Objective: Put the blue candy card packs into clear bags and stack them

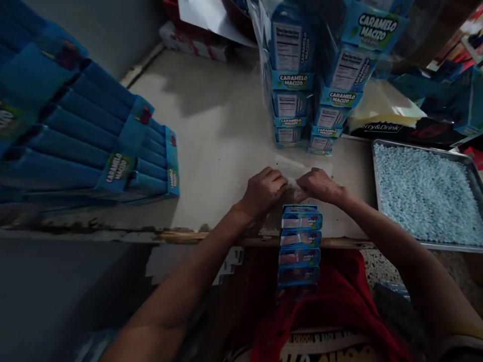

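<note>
Both hands are close together over the table near its front edge. My left hand [266, 188] is closed, its fingertips pinching clear plastic film [294, 163]. On the other side of the film my right hand [319, 185] is closed too, thumb and fingers gripping it. Just below the hands, a row of blue candy boxes [301, 239] extends past the table edge toward my red apron. Beyond my hands stand tall stacks of blue "Caramelo Macizo" boxes [289, 80], wrapped in clear plastic. The exact fold of film between my fingertips is hard to make out.
A large stack of blue boxes [113, 130] rises at the left of the table [211, 136]. To the right lies a metal tray [375, 176] of small pale-blue candies [426, 191]. Behind it are a black printed carton [385, 126] and a yellowish sheet [388, 105].
</note>
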`<state>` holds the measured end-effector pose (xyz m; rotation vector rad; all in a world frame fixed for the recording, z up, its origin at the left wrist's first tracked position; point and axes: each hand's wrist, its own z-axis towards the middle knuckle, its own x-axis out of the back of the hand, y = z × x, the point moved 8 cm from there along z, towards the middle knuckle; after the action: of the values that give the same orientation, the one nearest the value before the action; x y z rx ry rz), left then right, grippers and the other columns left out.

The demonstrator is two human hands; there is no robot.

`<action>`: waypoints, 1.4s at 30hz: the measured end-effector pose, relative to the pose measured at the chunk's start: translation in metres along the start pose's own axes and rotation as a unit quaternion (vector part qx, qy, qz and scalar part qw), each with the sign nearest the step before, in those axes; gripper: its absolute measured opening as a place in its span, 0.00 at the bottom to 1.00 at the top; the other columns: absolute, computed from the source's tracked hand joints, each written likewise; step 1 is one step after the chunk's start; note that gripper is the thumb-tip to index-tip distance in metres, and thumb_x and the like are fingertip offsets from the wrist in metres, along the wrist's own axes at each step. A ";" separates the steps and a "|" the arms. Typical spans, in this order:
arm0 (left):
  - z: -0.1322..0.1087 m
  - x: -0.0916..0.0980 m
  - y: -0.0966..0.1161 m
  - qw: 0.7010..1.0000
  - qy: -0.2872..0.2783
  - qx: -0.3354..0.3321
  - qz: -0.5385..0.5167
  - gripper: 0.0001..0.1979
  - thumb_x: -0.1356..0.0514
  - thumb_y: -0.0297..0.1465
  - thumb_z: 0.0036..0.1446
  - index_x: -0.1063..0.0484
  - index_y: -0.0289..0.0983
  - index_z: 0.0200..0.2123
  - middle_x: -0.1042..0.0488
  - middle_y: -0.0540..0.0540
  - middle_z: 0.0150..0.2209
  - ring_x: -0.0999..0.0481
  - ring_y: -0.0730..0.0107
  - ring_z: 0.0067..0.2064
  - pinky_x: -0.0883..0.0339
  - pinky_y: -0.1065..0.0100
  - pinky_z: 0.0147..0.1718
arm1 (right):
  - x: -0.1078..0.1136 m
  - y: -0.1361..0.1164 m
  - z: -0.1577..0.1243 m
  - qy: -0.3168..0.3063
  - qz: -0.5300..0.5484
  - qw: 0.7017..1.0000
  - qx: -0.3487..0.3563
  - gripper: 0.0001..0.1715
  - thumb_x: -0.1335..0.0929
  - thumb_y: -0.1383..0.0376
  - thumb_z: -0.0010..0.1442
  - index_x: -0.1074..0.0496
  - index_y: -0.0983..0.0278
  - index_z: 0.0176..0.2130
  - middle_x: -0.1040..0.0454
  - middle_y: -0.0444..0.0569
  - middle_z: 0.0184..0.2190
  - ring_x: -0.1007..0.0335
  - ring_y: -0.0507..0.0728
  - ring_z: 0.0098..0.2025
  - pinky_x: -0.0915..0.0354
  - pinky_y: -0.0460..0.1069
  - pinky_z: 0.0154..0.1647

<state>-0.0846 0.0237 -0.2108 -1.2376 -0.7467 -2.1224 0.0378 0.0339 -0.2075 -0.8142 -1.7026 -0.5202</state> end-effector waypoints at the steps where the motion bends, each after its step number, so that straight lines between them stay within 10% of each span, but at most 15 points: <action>1: -0.002 -0.001 -0.001 1.000 0.006 0.012 -0.019 0.13 0.40 0.32 0.71 0.18 0.36 0.37 0.20 0.41 0.38 0.27 0.58 0.44 0.33 0.60 0.42 | -0.002 0.001 -0.002 0.002 0.011 1.000 0.000 0.21 0.26 0.50 0.68 0.19 0.66 0.39 0.15 0.55 0.38 0.20 0.61 0.42 0.44 0.51 0.43; 14: -0.025 0.015 0.014 0.992 0.020 0.102 -0.078 0.09 0.38 0.27 0.66 0.23 0.37 0.32 0.24 0.43 0.35 0.27 0.59 0.40 0.36 0.60 0.41 | -0.009 -0.003 -0.068 0.002 0.010 0.991 -0.136 0.19 0.39 0.74 0.72 0.22 0.64 0.51 0.18 0.57 0.49 0.22 0.63 0.50 0.42 0.53 0.37; 19: -0.037 0.028 0.036 0.989 0.002 0.115 0.091 0.08 0.40 0.28 0.67 0.25 0.39 0.32 0.21 0.42 0.34 0.26 0.55 0.39 0.43 0.55 0.42 | -0.004 -0.013 -0.086 -0.046 0.075 0.976 -0.200 0.13 0.35 0.68 0.72 0.20 0.63 0.49 0.16 0.57 0.45 0.20 0.62 0.43 0.44 0.53 0.33; 27: -0.018 0.061 0.038 0.989 -0.106 0.099 -0.020 0.09 0.41 0.32 0.67 0.24 0.41 0.33 0.21 0.46 0.32 0.25 0.61 0.33 0.42 0.61 0.35 | 0.025 -0.015 -0.101 0.030 0.125 0.959 -0.254 0.15 0.34 0.62 0.74 0.18 0.62 0.41 0.16 0.56 0.43 0.21 0.60 0.40 0.42 0.53 0.34; 33: -0.036 0.116 0.068 0.986 0.048 0.162 0.009 0.07 0.39 0.23 0.61 0.22 0.40 0.33 0.21 0.47 0.34 0.23 0.62 0.35 0.37 0.63 0.34 | 0.037 -0.038 -0.128 0.156 0.162 0.935 -0.274 0.18 0.37 0.62 0.74 0.18 0.59 0.39 0.16 0.53 0.39 0.20 0.60 0.37 0.37 0.52 0.35; 42: -0.053 0.117 0.085 0.940 0.251 0.229 -0.010 0.08 0.34 0.26 0.64 0.19 0.40 0.31 0.19 0.46 0.33 0.21 0.61 0.38 0.28 0.60 0.39 | 0.024 -0.035 -0.146 0.263 0.267 0.862 -0.342 0.13 0.35 0.63 0.70 0.21 0.59 0.38 0.17 0.50 0.34 0.22 0.56 0.33 0.31 0.50 0.34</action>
<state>-0.1035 -0.0941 -0.1136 -0.4186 -0.9384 -1.9942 0.1036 -0.0857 -0.1411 -1.4378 -0.7100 -0.8724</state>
